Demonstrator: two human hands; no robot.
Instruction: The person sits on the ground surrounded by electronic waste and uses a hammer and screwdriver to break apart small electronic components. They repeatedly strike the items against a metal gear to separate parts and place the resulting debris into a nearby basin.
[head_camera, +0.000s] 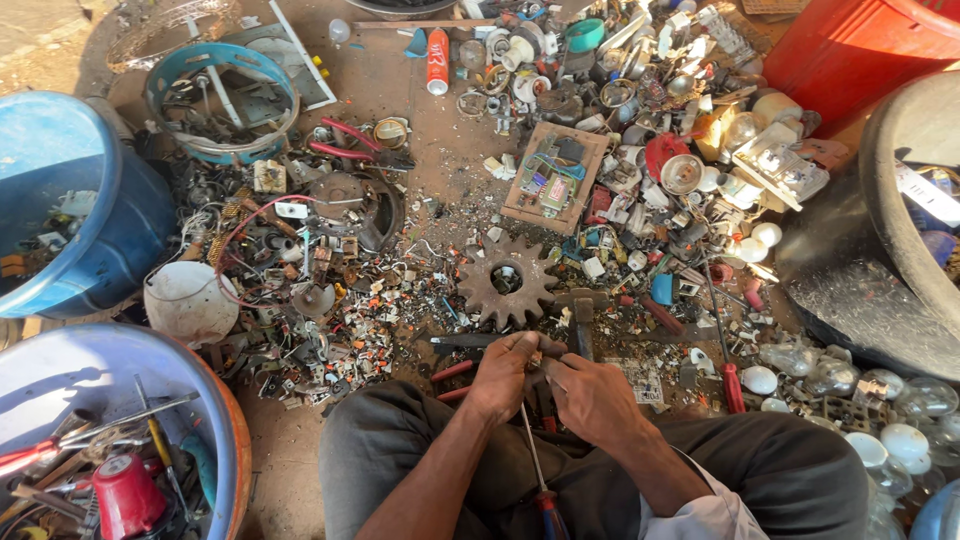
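— Head view: what can't you make out?

— The small part pinched between the left hand (503, 372) and right hand (590, 398); both sets of fingers are clenched around it, hiding it.

— And the screwdriver (536, 462)?

— It lies over the lap, its thin shaft running from the hands down toward the viewer, its red-and-blue handle cut off at the bottom edge. Just beyond the knuckles sits a rusty gear (507, 281).

Seated on the ground among scattered electronic scrap, the person brings the left hand (503, 372) and right hand (590, 397) together over a small part too hidden to identify. A screwdriver (538, 470) lies across the lap. Just ahead rest a rusty gear (507, 281) and a hammer (581, 312), with blue tubs (95, 200) at left.
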